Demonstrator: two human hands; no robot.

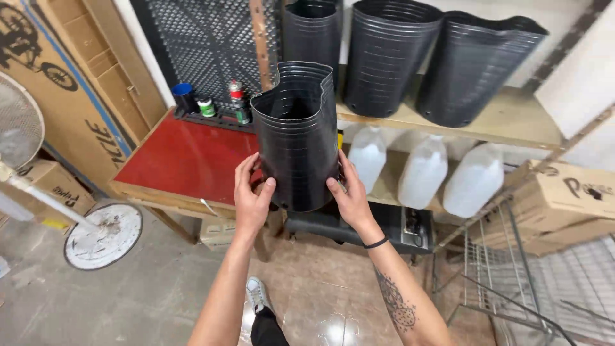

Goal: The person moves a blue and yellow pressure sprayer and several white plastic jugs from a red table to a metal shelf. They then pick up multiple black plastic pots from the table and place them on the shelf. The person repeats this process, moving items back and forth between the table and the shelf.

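A stack of black plastic plant pots, nested together, is held upright in front of me at chest height. My left hand grips its lower left side and my right hand grips its lower right side. The rim of the stack is squeezed out of round. Three more stacks of the same black pots stand on a wooden shelf behind it.
Three translucent white jugs stand under the shelf. A red-topped table with small spray cans is at the left. Cardboard boxes, a wire rack, a standing fan and its round base surround me.
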